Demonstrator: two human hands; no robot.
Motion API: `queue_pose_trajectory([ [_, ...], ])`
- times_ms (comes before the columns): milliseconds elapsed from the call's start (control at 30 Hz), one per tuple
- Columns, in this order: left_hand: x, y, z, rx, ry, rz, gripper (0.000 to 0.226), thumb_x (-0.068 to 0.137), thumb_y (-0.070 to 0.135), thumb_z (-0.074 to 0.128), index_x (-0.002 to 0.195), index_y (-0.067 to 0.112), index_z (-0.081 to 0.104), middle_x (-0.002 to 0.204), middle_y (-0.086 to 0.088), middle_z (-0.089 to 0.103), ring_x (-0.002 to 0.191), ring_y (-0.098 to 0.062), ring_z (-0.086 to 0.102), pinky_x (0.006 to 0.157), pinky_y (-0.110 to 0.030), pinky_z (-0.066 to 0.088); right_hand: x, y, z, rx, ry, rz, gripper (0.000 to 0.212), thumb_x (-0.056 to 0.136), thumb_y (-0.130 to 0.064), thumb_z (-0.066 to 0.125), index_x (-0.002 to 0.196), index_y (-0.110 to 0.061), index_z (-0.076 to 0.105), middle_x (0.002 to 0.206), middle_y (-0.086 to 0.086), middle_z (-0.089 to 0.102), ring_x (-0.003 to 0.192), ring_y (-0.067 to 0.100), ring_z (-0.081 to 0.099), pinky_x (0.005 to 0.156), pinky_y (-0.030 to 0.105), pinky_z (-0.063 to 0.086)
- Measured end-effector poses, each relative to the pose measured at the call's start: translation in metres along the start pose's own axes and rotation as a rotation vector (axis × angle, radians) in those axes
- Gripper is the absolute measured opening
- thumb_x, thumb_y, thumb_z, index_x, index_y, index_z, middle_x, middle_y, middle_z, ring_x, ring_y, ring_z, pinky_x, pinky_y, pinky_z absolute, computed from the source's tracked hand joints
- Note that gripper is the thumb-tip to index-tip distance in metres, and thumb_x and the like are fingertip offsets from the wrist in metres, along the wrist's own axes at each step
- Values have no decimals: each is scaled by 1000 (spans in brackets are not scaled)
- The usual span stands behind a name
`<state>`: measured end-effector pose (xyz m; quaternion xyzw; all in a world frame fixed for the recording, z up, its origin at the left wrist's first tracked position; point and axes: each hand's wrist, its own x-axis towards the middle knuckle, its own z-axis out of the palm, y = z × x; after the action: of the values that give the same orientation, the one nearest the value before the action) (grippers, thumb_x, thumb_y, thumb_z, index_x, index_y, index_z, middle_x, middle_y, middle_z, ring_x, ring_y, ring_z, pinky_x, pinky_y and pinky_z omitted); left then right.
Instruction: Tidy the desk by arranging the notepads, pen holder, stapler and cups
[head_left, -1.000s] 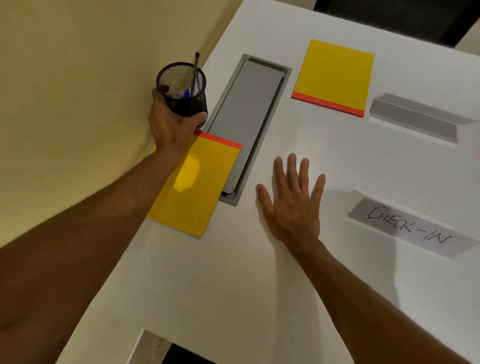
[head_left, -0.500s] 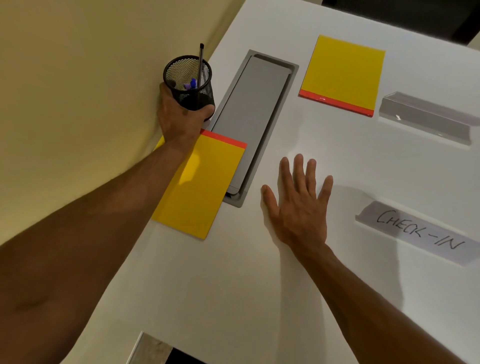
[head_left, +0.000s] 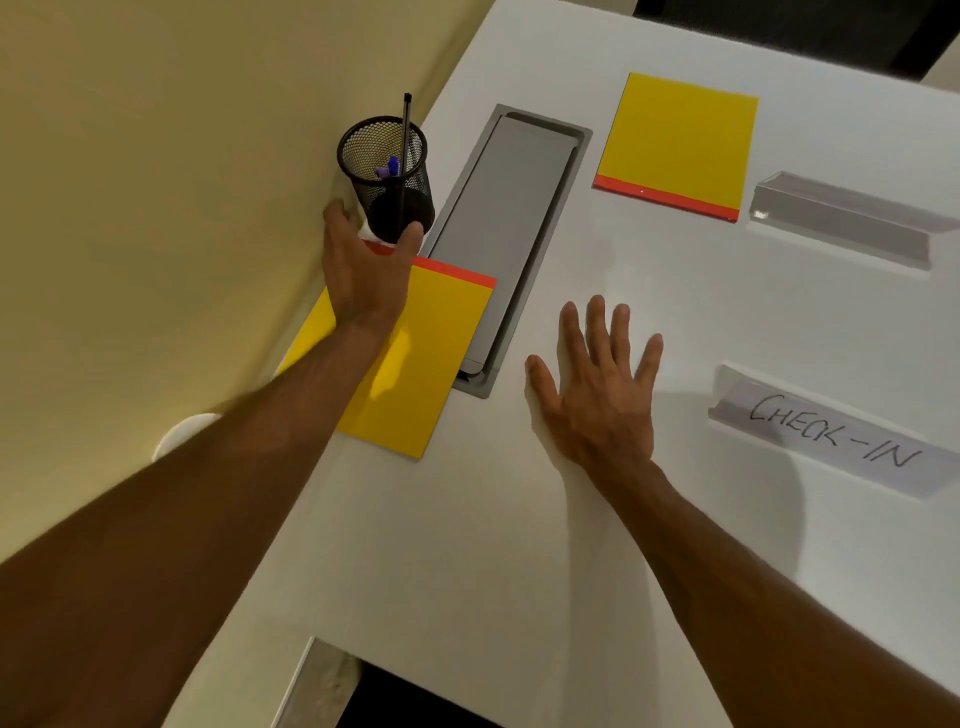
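A black mesh pen holder (head_left: 384, 166) with a black pen and a blue one stands at the desk's left edge, by the wall. My left hand (head_left: 363, 270) sits just below its base with fingers spread. A strip of white desk shows between palm and holder, and the thumb tip is close to the base. Under my left wrist lies a yellow notepad (head_left: 431, 364) with a red top strip. A second yellow notepad (head_left: 680, 140) lies farther back. My right hand (head_left: 597, 395) rests flat on the white desk (head_left: 467, 545), fingers apart. No stapler is in view.
A grey cable hatch (head_left: 504, 218) is set into the desk between the pen holder and the far notepad. A clear sign reading CHECK-IN (head_left: 831, 431) lies at the right, a blank clear sign holder (head_left: 841, 218) behind it. A white round rim (head_left: 182, 431) shows beside my left forearm.
My left hand was wrapped around the pen holder; now it has slid back off it and its fingers have come apart. The holder stands by itself. My right hand stays flat.
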<state>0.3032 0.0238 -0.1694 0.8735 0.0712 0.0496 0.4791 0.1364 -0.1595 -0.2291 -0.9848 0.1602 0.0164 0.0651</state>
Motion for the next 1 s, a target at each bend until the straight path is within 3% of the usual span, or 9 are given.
queue_pose_trajectory([
  [200,-78,-14,-21,235,-116,123,74,98,48,50,157,16,18,164,-7,19,150,-23,18,122,-41,21,1,4,-3,8,-81,-36,80,92,-74,-1,155,-28,-17,162,2,-26,148,27,-27,117,59,-15],
  [367,-129,-10,-46,555,-310,286,70,98,59,34,158,26,15,166,-4,8,153,-24,1,124,-46,6,-14,11,-19,-10,-193,-142,82,93,-72,2,154,-23,-20,161,7,-28,147,25,-29,121,52,-11],
  [567,-183,20,-86,670,-451,383,70,98,61,30,158,29,13,167,-3,2,153,-25,-7,123,-49,-1,-70,19,-67,23,-429,-129,73,99,-64,13,158,-24,-3,164,8,-14,151,27,-14,123,49,-4],
  [767,-237,70,-114,669,-553,468,72,97,66,21,158,32,3,167,-1,-5,152,-22,-13,123,-49,-4,-156,33,-137,105,-302,-71,68,102,-58,20,158,-23,3,165,5,-11,152,26,-10,122,45,0],
  [867,-268,99,-125,668,-607,569,76,91,71,3,157,34,-1,165,1,-12,152,-21,-16,123,-48,-6,-206,51,-166,126,-245,-54,70,101,-59,20,158,-26,0,165,4,-13,152,25,-11,123,44,0],
  [1000,-311,133,-130,636,-690,710,74,94,66,17,156,33,-6,163,2,-21,150,-20,-21,123,-48,-9,-276,87,-204,158,-167,33,70,99,-60,18,158,-27,-1,165,3,-13,152,23,-11,124,44,2],
])
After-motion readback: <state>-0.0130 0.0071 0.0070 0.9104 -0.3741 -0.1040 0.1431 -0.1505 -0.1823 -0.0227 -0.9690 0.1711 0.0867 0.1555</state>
